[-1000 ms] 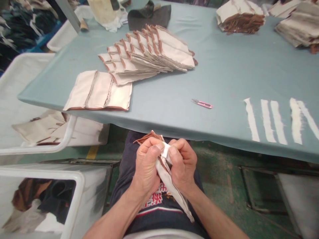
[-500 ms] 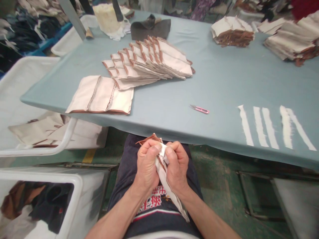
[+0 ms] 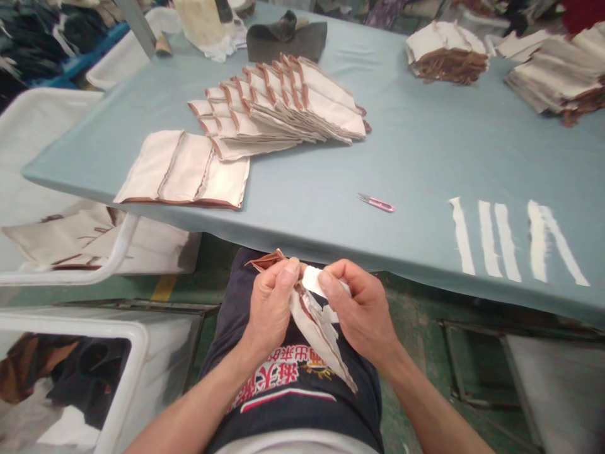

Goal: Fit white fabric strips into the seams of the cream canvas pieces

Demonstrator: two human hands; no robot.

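Head camera. Desk: what do the hands hold?

Photographer: A cream fabric piece with brown trim [image 3: 316,323], over the person's lap, just below the near edge of the table [image 3: 425,151]. The left hand [image 3: 271,302] has thumb and fingers closed on its upper edge. The right hand [image 3: 362,309] pinches a pale corner just beside it. The rest of the piece hangs down between the wrists onto a dark printed shirt [image 3: 283,384].

Desk: And on the table?

Photographer: Pink thread snips [image 3: 377,202] lie alone on the grey-blue cloth, nearest the hands. Further left, three flat cream pieces [image 3: 182,170] overlap at the edge, touching a fanned stack of cream pieces [image 3: 283,104] behind them. White strips [image 3: 505,243] lie side by side at the right. Two more piles [image 3: 447,50] sit at the far side, well apart from the snips.

Desk: Around it?

Photographer: White bins [image 3: 28,132] stand to the left, holding more cloth.
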